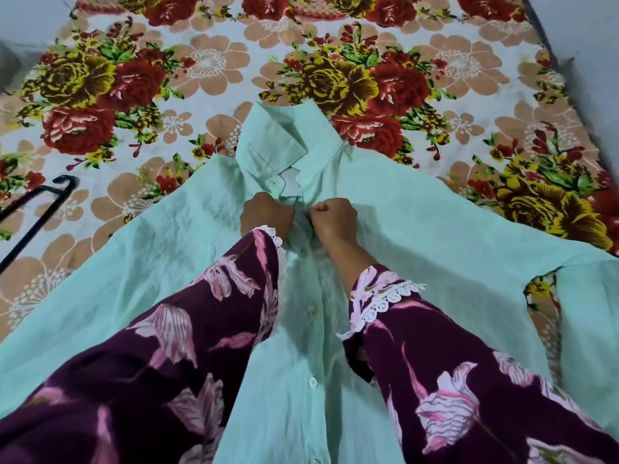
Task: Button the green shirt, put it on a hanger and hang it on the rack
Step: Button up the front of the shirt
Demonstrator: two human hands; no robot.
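A pale green shirt (435, 249) lies spread front-up on the bed, its collar pointing away from me and its sleeves out to both sides. My left hand (266, 214) and my right hand (333, 219) meet on the front placket just below the collar, with their fingers curled and pinching the cloth there. The button between them is hidden by my fingers. Further down the placket two white buttons (313, 382) show between my forearms. A black hanger (37, 209) lies on the bed at the far left, partly cut off by the frame edge.
A floral bedsheet (207, 72) with red and yellow roses covers the bed beyond the shirt. The bed's right edge (556, 58) runs diagonally at the top right. My purple floral sleeves with lace cuffs cover the lower part of the shirt.
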